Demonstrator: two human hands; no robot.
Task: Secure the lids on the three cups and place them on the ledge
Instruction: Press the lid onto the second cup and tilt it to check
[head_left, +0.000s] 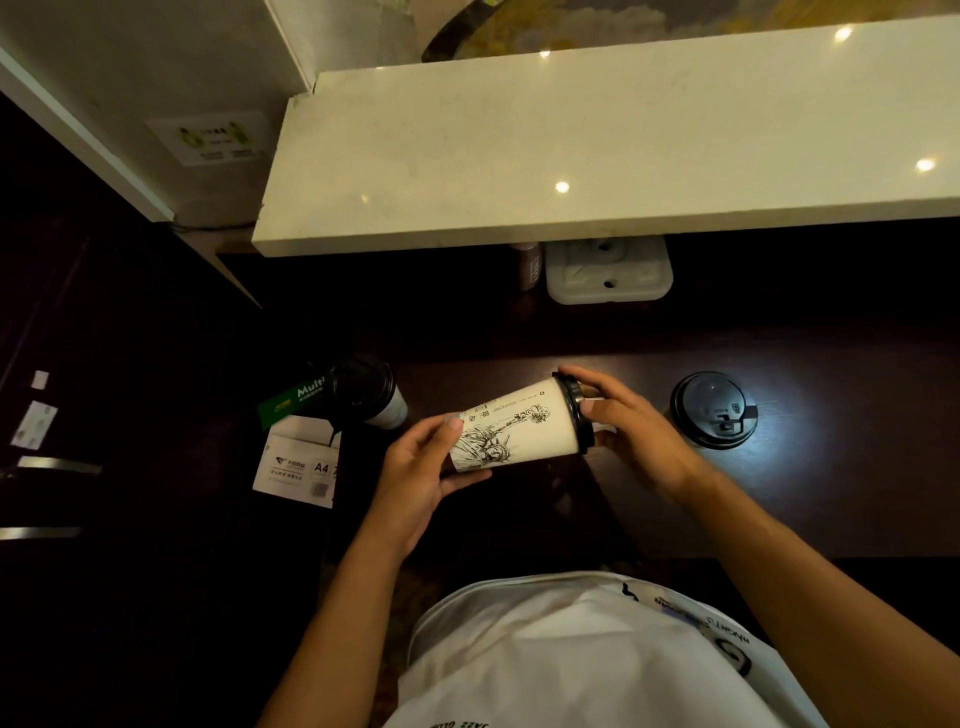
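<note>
Cup (519, 428) sideways between both hands' fingers (582, 375)

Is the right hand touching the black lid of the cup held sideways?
Touching. The head view shows the right hand with fingers wrapped over the black lid.

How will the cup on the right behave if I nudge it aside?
The right cup stands upright under a black lid, tall and narrow-based, so a high push probably tips it. Its paper wall likely dents easily. Whether it is filled cannot be told, so weight is uncertain.
</note>
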